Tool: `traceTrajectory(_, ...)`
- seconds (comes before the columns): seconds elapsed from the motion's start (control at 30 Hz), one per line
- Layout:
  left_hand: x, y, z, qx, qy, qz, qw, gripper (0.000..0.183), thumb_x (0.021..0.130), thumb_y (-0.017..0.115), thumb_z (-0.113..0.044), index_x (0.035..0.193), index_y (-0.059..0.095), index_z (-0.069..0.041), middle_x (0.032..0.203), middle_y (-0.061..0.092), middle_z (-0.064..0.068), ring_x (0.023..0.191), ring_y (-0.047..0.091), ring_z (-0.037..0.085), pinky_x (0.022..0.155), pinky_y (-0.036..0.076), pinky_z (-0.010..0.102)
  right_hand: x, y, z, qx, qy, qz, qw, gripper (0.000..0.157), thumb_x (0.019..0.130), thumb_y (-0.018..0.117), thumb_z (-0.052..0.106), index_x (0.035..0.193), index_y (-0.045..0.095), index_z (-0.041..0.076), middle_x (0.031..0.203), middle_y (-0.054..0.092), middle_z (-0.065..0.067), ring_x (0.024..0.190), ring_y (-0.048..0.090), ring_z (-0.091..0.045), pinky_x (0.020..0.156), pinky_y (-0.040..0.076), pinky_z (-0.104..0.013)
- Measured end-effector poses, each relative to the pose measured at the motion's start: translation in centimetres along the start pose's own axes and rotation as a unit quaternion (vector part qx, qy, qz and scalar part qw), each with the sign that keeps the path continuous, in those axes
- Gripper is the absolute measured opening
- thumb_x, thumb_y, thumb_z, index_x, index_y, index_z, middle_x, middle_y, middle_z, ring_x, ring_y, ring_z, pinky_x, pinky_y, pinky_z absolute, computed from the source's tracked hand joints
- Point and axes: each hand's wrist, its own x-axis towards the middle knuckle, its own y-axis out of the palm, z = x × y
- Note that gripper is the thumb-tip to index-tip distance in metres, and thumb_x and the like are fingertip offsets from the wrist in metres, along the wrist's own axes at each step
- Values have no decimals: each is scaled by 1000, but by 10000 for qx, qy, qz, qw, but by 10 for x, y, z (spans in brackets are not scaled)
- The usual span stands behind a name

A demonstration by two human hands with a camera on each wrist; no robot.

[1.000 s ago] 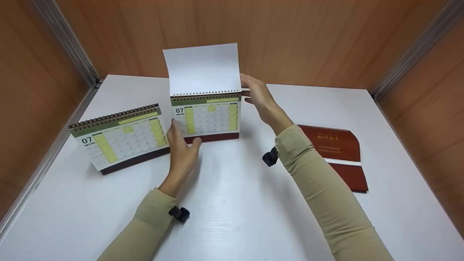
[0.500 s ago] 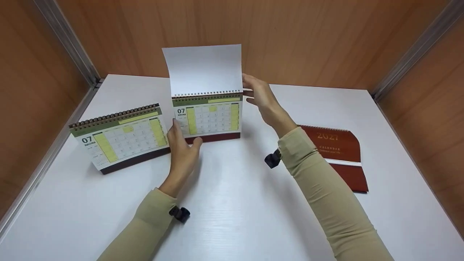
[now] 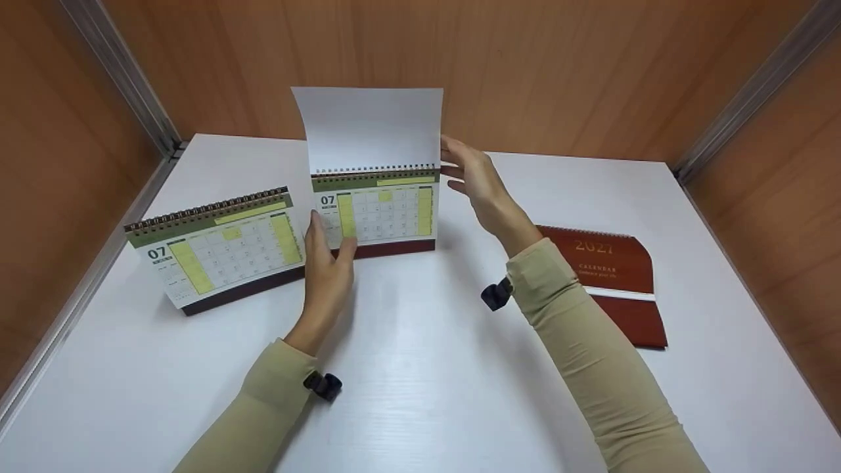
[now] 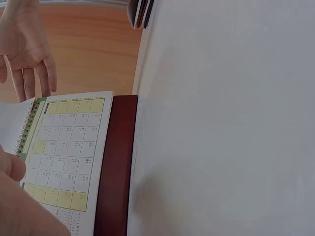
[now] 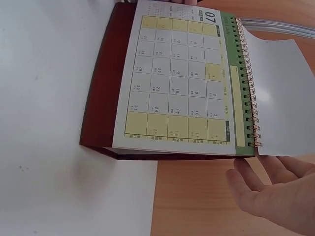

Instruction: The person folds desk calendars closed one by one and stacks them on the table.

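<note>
The middle desk calendar [image 3: 387, 207] stands on the white table, showing its 07 page with green and yellow print. Above its spiral binding, a blank white page [image 3: 371, 128] is lifted upright. My left hand [image 3: 328, 269] holds the calendar's lower left side, thumb over the front and forefinger along the left edge; its other fingers are hidden. My right hand [image 3: 483, 184] is at the right edge near the binding, with extended fingers [image 5: 248, 177] partly behind the raised page. A second desk calendar [image 3: 227, 253], also on 07, stands just left of my left hand.
A closed red 2027 calendar [image 3: 611, 263] with a white band lies at the right, partly behind my right sleeve. A wood-grain panel [image 3: 525, 79] rises behind the white table [image 3: 407, 394], with further panels at both sides.
The raised white page has tipped slightly lower, and its right edge has shifted right along with my right hand. My left thumb has moved inward and up over the calendar's front.
</note>
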Motion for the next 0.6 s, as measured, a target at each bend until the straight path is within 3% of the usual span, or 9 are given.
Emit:
traceTrajectory(0.23,1,-6,-2,-309,-99,-18,9995,70,114,34,-37,172,0,-18,179,1,-2,164,-1,13,132,1,35,-3,0,-2,122,-9,32,9999,59,115,26,41,166,36,12,162,49,-6,146,48,-25,125,33,-44)
traceTrajectory(0.6,2,-13,-5,-691,-184,31,9974,66,114,30,-43,172,7,-22,178,5,-10,162,2,7,132,3,31,-8,0,-8,165,-73,94,9998,60,116,24,42,168,32,13,166,45,-5,149,47,-25,128,29,-47)
